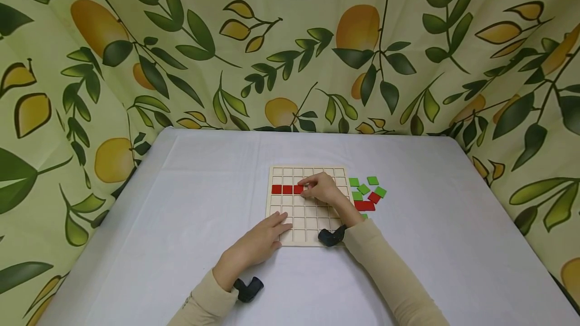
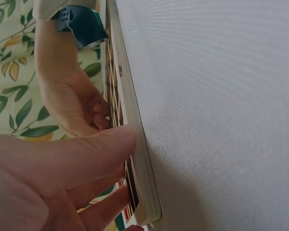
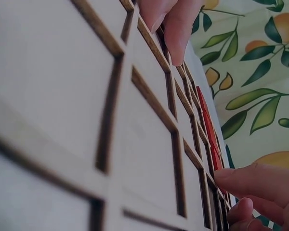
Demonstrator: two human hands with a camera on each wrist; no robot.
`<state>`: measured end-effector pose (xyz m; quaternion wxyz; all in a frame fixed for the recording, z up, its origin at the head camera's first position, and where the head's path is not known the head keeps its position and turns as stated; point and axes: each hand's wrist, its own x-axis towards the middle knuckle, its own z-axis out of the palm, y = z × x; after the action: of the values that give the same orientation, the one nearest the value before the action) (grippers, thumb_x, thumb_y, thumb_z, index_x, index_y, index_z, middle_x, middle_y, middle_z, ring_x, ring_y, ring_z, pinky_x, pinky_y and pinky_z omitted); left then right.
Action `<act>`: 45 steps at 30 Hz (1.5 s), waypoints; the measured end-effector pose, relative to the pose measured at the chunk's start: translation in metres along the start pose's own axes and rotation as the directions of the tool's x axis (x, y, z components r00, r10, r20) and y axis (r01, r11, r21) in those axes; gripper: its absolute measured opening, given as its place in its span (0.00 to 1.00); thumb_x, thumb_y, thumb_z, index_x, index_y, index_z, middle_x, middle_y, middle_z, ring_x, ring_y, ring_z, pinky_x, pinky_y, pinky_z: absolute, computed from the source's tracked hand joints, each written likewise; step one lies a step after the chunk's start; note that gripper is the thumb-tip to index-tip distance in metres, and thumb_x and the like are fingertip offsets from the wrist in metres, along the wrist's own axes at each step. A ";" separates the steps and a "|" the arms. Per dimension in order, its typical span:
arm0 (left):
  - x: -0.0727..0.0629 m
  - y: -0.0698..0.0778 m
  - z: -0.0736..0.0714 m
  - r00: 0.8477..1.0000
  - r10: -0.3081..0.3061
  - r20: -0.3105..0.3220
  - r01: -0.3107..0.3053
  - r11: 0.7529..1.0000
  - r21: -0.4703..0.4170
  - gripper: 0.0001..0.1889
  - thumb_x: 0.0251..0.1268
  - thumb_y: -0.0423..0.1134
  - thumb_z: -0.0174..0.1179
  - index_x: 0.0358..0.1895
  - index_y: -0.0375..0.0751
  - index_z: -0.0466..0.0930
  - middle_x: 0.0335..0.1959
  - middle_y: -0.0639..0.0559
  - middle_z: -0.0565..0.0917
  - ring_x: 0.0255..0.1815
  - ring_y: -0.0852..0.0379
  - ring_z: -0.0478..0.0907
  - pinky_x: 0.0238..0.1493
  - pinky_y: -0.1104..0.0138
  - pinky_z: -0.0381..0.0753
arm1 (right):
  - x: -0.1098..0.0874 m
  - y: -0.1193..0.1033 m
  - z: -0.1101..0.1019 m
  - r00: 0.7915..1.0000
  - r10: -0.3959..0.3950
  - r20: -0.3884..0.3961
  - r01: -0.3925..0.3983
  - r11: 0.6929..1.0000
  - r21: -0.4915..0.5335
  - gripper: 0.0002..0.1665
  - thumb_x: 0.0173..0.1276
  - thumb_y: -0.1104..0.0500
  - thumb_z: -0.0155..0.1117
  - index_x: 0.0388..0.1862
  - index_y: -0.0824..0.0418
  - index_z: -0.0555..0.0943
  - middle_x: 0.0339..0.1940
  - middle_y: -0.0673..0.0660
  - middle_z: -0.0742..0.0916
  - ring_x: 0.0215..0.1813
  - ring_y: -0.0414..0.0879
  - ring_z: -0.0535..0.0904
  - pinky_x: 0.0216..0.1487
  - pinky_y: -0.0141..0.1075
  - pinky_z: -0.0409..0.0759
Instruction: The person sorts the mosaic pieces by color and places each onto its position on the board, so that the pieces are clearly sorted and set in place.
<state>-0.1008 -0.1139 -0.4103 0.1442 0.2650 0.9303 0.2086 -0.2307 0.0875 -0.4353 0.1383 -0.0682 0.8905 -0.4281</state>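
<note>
A light wooden grid board (image 1: 299, 224) lies on the table, with a row of red square tiles (image 1: 287, 189) in cells at its left side. My right hand (image 1: 322, 188) reaches over the board, thumb and index finger at the upper and lower edges of the rightmost tile in that row. The right wrist view has a fingertip (image 3: 226, 177) against the end of the red strip of tiles (image 3: 208, 127). At the board's lower left corner rests my left hand (image 1: 263, 238), fingers spread on the grid. Its thumb (image 2: 120, 137) touches the board's side edge (image 2: 139, 168).
Loose green tiles (image 1: 364, 189) and red tiles (image 1: 364, 206) lie right of the board, some partly behind the right forearm. A white cloth (image 1: 204, 180) covers the table. Patterned curtain (image 1: 290, 64) hangs behind and at both sides.
</note>
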 end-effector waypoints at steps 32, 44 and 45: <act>-0.003 0.002 -0.002 1.000 0.007 -0.002 -0.007 1.000 -0.012 0.24 0.64 0.29 0.59 0.65 0.35 0.72 0.74 0.39 0.65 0.76 0.39 0.60 0.74 0.48 0.66 | -0.023 0.006 -0.016 1.000 -0.009 -0.002 0.009 0.996 0.085 0.14 0.58 0.62 0.71 0.44 0.63 0.87 0.21 0.49 0.77 0.28 0.43 0.69 0.27 0.28 0.68; 0.000 0.000 0.001 1.000 0.003 -0.003 -0.003 1.000 0.014 0.24 0.65 0.31 0.58 0.65 0.36 0.72 0.73 0.40 0.66 0.76 0.41 0.61 0.74 0.49 0.66 | -0.032 0.014 -0.024 0.999 -0.041 -0.005 0.042 0.995 0.086 0.14 0.60 0.60 0.70 0.44 0.64 0.86 0.23 0.50 0.77 0.30 0.43 0.69 0.27 0.28 0.67; 0.001 0.000 0.001 1.000 0.001 -0.002 -0.001 1.000 0.019 0.24 0.65 0.31 0.58 0.65 0.36 0.72 0.73 0.40 0.66 0.76 0.41 0.61 0.74 0.50 0.66 | -0.032 0.015 -0.025 0.999 -0.038 -0.008 0.039 0.995 0.088 0.14 0.60 0.60 0.70 0.44 0.64 0.86 0.23 0.49 0.77 0.30 0.43 0.69 0.27 0.28 0.67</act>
<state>-0.1011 -0.1134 -0.4113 0.1406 0.2666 0.9323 0.2001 -0.2078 0.1230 -0.4259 0.1301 -0.0778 0.8697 -0.4698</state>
